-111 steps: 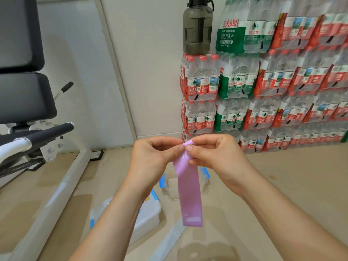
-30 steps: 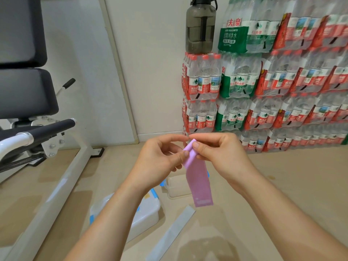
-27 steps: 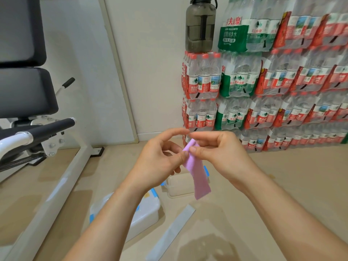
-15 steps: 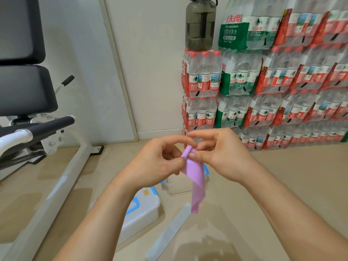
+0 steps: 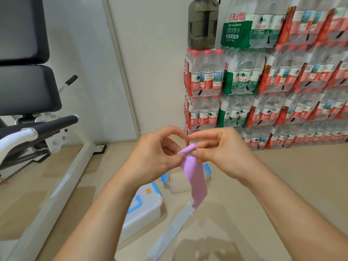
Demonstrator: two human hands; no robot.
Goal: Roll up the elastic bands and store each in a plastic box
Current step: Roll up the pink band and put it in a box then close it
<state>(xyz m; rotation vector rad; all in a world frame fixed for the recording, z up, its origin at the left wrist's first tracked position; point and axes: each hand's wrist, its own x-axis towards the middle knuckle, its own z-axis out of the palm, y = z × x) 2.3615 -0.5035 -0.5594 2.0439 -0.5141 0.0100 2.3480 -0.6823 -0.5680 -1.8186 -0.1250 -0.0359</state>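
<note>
Lilac elastic band [image 5: 194, 178] is pinched at its rolled top end by both hands, left hand [image 5: 154, 157] and right hand [image 5: 224, 153]; tail hangs free above the floor. Roll tight and square or it cones. Plastic box [image 5: 178, 185] below looks open, lidded box [image 5: 145, 206] and grey band [image 5: 173, 228] beside; path down looks unobstructed

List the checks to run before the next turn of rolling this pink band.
1. Grip: left hand and right hand both pinch the rolled top of the pink flat elastic band: ok.
2. Roll tight and even: cannot tell, fingers hide it.
3. Hanging tail flat: not ok, its lower end twists edge-on.
4. Tail clear of the floor: ok.
5. Storage: clear plastic box with blue clasps below, lid off: cannot tell, the band covers part of it.
</note>
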